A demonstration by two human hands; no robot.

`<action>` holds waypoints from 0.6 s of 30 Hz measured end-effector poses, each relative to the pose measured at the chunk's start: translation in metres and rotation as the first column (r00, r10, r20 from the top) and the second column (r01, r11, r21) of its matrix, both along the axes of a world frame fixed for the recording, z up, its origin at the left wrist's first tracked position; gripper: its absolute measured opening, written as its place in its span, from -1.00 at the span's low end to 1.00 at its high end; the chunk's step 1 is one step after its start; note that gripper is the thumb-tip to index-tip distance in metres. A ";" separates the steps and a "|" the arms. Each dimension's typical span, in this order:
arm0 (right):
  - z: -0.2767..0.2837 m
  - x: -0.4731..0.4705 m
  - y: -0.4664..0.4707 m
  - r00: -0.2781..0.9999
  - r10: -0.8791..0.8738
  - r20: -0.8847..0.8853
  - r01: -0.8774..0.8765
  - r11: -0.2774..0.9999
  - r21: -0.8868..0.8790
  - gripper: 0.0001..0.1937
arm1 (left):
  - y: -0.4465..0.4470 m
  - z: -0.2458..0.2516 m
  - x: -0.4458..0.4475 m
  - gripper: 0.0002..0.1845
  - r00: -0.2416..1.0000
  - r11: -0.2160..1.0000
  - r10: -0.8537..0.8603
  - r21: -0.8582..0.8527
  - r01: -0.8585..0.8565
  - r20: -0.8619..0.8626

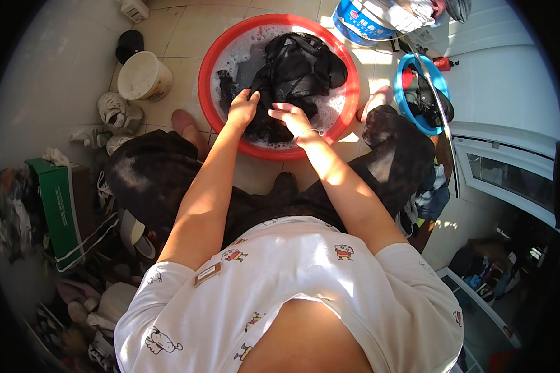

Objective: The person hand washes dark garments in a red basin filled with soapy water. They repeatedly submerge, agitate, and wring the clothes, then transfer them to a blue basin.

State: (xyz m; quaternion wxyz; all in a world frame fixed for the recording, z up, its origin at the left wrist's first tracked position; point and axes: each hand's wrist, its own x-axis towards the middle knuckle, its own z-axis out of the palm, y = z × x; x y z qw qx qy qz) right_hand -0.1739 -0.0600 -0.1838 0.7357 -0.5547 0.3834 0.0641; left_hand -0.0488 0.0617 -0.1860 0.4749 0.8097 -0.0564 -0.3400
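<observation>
A wide red plastic basin (207, 108) stands on the floor between my feet, holding foamy, greyish water. Wet black cloth (303, 65), probably a garment, is bunched in it, and part of it rises above the suds. At the near left of the cloth, my left hand (243, 109) pinches a fold between thumb and fingers. My right hand (293, 120) is over the near part of the same cloth, its fingers spread apart; whether the fingertips touch the fabric is hard to see. The lower part of the cloth is hidden under water and foam.
A white tub (144, 77) and sneakers (117, 111) line the left wall. At the upper right stands a blue-and-white bucket (361, 23) heaped with laundry. Below it, a metal pole (433, 77) crosses a blue basin (399, 88) of clothes. A green box (56, 205) is at far left.
</observation>
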 end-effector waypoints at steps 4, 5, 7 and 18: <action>-0.012 -0.010 -0.011 0.979 0.190 0.075 -0.175 0.969 -0.172 -0.27 | 0.007 -0.025 -0.015 -0.50 0.992 0.989 0.118 -0.090 -0.121 -0.038; -0.016 -0.016 -0.006 0.982 0.170 0.081 -0.140 0.947 -0.291 -0.23 | 0.006 -0.022 -0.017 -0.53 0.979 0.972 0.174 -0.139 -0.187 -0.102; -0.024 -0.023 -0.010 0.987 -0.007 0.160 0.009 1.000 -0.010 0.01 | 0.003 -0.019 -0.009 -0.58 0.875 0.883 0.238 -0.280 -0.375 -0.422; -0.001 -0.028 -0.001 0.986 0.166 0.016 -0.112 0.728 -0.676 -0.46 | 0.003 -0.005 0.001 -0.62 0.449 0.774 0.089 -0.222 -0.592 -0.889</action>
